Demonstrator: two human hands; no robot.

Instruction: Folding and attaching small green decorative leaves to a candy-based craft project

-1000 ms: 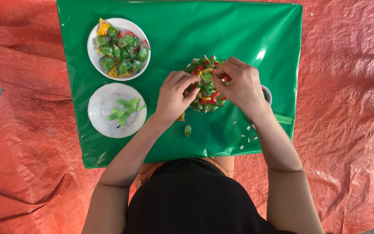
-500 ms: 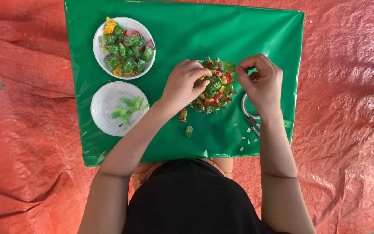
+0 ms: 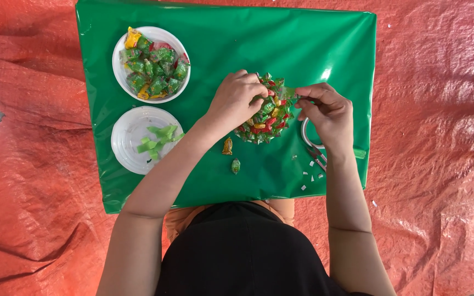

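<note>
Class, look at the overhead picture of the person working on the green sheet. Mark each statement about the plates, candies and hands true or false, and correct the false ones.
1. The upper white plate holds wrapped candies. True.
2. The left hand rests on the candy cluster. True.
3. The lower plate is piled with red candies. False: it holds a few pale green strips.
4. Two loose candies lie on the green sheet near the cluster. True.
5. The right hand is on the orange tarp. False: it is over the sheet, beside the cluster.

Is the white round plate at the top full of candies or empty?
Full: the white round plate holds a heap of wrapped green, yellow and red candies.
</note>
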